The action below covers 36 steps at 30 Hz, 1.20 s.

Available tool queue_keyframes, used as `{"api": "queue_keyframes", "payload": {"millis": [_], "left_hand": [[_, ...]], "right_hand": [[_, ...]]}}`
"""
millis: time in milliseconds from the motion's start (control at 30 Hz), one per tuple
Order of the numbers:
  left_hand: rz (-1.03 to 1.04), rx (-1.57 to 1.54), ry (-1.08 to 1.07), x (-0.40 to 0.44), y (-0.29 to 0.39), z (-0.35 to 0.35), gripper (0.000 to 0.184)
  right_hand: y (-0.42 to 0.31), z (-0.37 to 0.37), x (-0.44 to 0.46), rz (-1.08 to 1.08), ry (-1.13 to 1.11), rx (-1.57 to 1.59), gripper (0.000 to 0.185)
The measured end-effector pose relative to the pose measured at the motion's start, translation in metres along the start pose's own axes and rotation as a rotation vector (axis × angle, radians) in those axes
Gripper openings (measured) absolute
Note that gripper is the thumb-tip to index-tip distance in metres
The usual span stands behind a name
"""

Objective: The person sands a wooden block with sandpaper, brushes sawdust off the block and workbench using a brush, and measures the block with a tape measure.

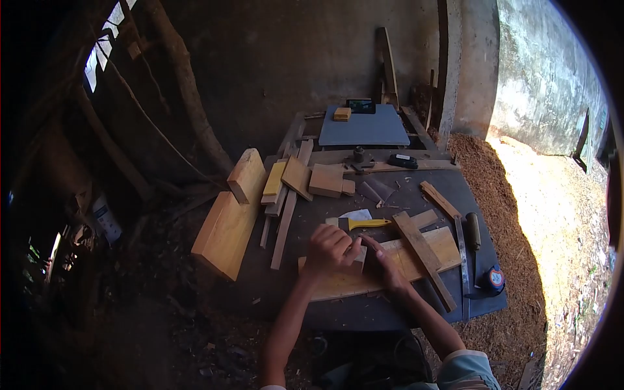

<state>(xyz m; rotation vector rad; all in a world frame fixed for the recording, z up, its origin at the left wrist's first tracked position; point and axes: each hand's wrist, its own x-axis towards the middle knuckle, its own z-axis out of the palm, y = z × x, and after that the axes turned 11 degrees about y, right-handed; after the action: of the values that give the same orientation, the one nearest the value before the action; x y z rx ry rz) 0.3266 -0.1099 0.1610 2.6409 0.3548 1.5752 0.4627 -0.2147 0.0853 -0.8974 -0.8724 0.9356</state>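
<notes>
My left hand [331,250] is closed like a fist above a pale wooden board [416,252] on the dark tabletop. A small wooden block [357,262] shows just right of it, partly hidden by the fingers. Close to the block's right side is my right hand [388,265], its fingers curled towards the left hand. What either hand grips is too hidden to name. A yellow-handled paintbrush [364,223] lies just beyond the hands, by a white scrap [357,214]. A narrow wooden strip [426,260] crosses the board on the right.
Thick planks [227,227], strips and wooden blocks [326,180] occupy the left and middle. A tape measure [495,278], a handled tool [474,232] and a long metal blade [463,266] lie along the right edge. Farther back are a black object [403,160] and a grey board [364,128].
</notes>
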Motion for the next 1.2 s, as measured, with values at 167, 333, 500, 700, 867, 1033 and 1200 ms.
{"api": "queue_keyframes", "payload": {"millis": [167, 333, 500, 700, 867, 1033, 1200], "left_hand": [[-0.625, -0.004, 0.701, -0.032, 0.041, 0.028, 0.029], [-1.081, -0.94, 0.327, -0.05, 0.005, 0.047, 0.029], [-1.0, -0.995, 0.222, -0.053, -0.006, 0.057, 0.034], [-1.026, -0.945, 0.259, -0.051, -0.003, 0.054, 0.04], [-1.045, -0.937, 0.333, -0.059, -0.01, 0.07, 0.035], [-1.035, -0.874, 0.287, -0.059, -0.013, 0.073, 0.031], [-1.001, -0.815, 0.312, -0.049, -0.002, 0.058, 0.031]], "right_hand": [[-0.018, 0.002, -0.019, -0.038, -0.106, -0.271, 0.069], [-0.034, 0.037, -0.038, -0.056, 0.001, -0.413, 0.072], [-0.03, 0.042, -0.01, -0.142, 0.073, -0.585, 0.078], [-0.034, 0.044, 0.057, -0.027, -0.01, -0.711, 0.083], [-0.056, 0.043, 0.021, -0.031, -0.103, -0.762, 0.092], [-0.048, 0.033, 0.002, -0.014, -0.095, -0.751, 0.092], [-0.055, 0.038, 0.036, 0.15, -0.164, -0.596, 0.09]]}}
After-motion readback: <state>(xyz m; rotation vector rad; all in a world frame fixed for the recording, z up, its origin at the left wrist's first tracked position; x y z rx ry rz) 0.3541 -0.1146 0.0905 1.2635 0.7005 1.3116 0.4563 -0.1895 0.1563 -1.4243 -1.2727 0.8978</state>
